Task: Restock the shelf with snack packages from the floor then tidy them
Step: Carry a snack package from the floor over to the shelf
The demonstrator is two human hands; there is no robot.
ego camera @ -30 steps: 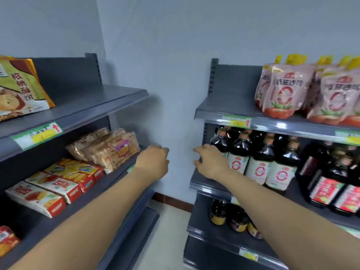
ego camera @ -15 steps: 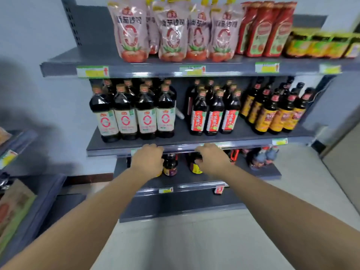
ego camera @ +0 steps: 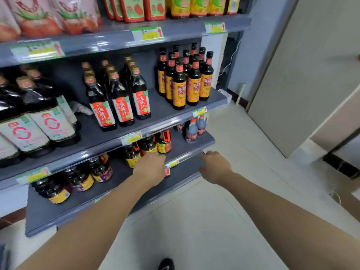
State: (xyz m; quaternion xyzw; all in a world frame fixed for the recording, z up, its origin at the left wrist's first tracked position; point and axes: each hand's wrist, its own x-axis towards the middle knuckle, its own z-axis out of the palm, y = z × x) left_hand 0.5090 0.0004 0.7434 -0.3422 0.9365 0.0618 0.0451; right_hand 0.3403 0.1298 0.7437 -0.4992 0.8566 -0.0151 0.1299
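Note:
No snack package from the floor is in view. My left hand (ego camera: pixel 151 168) and my right hand (ego camera: pixel 215 165) are both stretched forward, backs up, fingers loosely curled, holding nothing. They hover in front of the lower tiers of a grey shelf unit (ego camera: pixel 175 112) stocked with sauce bottles. The left hand is just in front of small dark jars (ego camera: pixel 148 146); the right hand is off the shelf's right end, over the floor.
Dark bottles with red labels (ego camera: pixel 120 108) and orange labels (ego camera: pixel 187 86) stand on the middle tier, red pouches (ego camera: pixel 48 16) on the top tier. The pale floor (ego camera: pixel 214 221) runs right toward a beige door (ego camera: pixel 311 75). A shoe tip (ego camera: pixel 166 264) shows at the bottom.
My view has swung right, from the snack shelf on the left across the sauce shelf toward its right end. Both hands stayed out in front, empty.

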